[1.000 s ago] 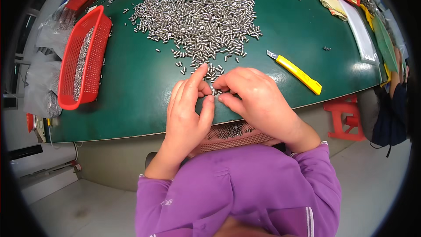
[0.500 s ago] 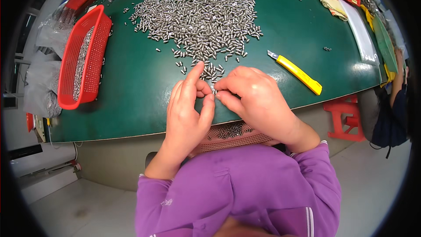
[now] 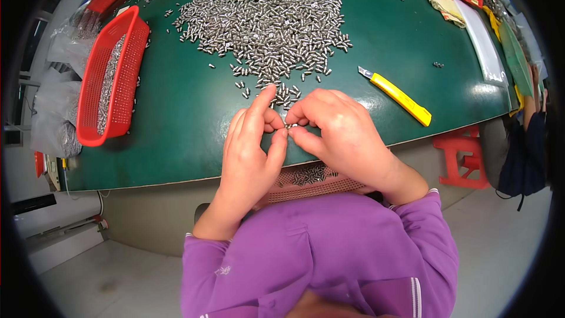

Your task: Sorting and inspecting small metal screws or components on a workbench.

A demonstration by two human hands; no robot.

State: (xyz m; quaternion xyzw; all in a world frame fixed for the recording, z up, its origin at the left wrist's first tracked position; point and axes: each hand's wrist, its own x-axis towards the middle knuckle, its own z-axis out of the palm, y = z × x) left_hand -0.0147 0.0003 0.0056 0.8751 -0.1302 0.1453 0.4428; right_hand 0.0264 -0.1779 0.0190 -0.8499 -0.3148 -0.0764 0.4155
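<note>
A small silvery metal piece (image 3: 289,126) is pinched between the fingertips of both hands, just above the green table near its front edge. My left hand (image 3: 249,135) is closed on its left side with thumb and bent fingers, the index finger pointing up and away. From the right, my right hand (image 3: 336,126) grips it between thumb and index finger. Fingertips hide most of the piece. Right beyond the hands lie several loose metal pieces (image 3: 286,95), short and rounded like tiny bullets. They lead to a large heap of the same pieces (image 3: 276,29).
A red perforated basket (image 3: 132,91) with metal pieces stands at the left, beside plastic bags (image 3: 56,103). A yellow box cutter (image 3: 400,100) lies at the right, blade out. Below the table edge is a pinkish basket (image 3: 318,186) of pieces. A person (image 3: 527,147) is at the far right.
My right hand has shifted slightly, its fingers opening into a rounder pinch, and the metal piece between the fingertips shows more. My left hand is almost still.
</note>
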